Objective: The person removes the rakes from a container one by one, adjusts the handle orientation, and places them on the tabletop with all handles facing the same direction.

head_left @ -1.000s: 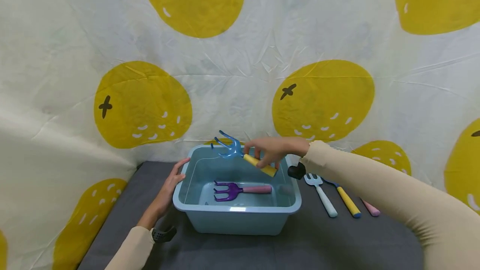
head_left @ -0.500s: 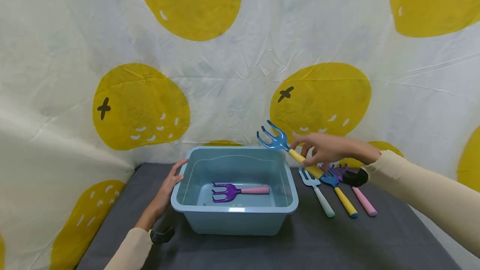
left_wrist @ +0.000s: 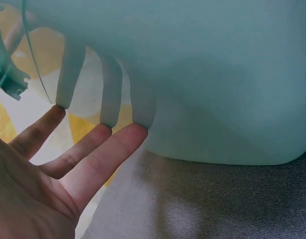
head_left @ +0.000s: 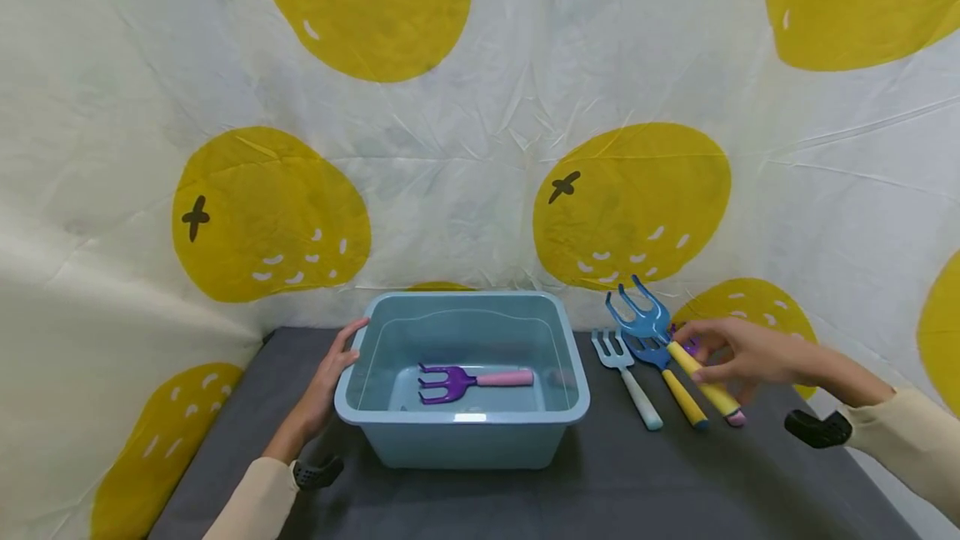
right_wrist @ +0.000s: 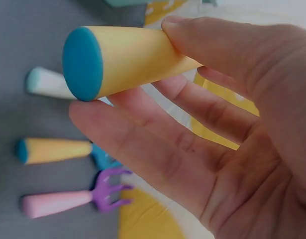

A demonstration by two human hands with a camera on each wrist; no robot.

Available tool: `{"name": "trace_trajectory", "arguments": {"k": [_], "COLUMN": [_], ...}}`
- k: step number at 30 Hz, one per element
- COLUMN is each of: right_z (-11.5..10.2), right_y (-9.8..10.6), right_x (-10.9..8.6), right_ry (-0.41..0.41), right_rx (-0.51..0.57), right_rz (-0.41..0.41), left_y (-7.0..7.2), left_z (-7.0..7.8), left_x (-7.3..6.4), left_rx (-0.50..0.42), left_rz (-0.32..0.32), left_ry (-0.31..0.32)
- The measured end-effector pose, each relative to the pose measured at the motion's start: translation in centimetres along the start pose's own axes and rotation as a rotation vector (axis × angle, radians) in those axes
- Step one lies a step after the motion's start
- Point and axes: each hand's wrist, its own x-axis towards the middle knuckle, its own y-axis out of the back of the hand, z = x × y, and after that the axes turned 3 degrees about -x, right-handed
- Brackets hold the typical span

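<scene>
My right hand point(head_left: 742, 350) pinches the yellow handle of a blue-headed hand rake point(head_left: 647, 320) between thumb and fingers. The rake is raised over the right of the table, its tines pointing up and left. In the right wrist view the handle's blue end cap point(right_wrist: 83, 63) faces the camera. My left hand point(head_left: 324, 382) is at the left side of a pale blue plastic basin point(head_left: 465, 444). In the left wrist view its extended fingertips point(left_wrist: 138, 130) touch the basin's outer wall. A purple hand rake with a pink handle point(head_left: 504, 378) lies inside the basin.
Right of the basin lie a mint hand fork point(head_left: 640, 398), a blue fork with a yellow handle point(head_left: 684, 400) and a purple rake with a pink handle point(right_wrist: 58, 203), mostly covered in the head view. A lemon-print cloth point(head_left: 450, 215) hangs behind the grey table point(head_left: 600, 490).
My right hand has carried the blue hand rake from above the basin rightward and lower, over the tools on the table. My left hand has stayed at the basin.
</scene>
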Motion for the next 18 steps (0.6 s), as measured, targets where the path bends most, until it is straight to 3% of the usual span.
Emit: {"name": "trace_trajectory", "arguments": {"k": [12,18], "right_z": [9.5,12.4], "right_y": [-4.1,-7.0], "right_x": [-6.8,-9.5], "right_ry": [-0.069,-0.174], "right_rx": [0.338,0.363], "right_rz": [-0.065,-0.024], "left_y": [0.1,0.2], "left_z": [0.5,0.4], "left_x": [0.2,0.2], "left_rx": [-0.025,-0.013], "left_rz": [-0.014,-0.014], "left_ry": [-0.034,-0.028]}}
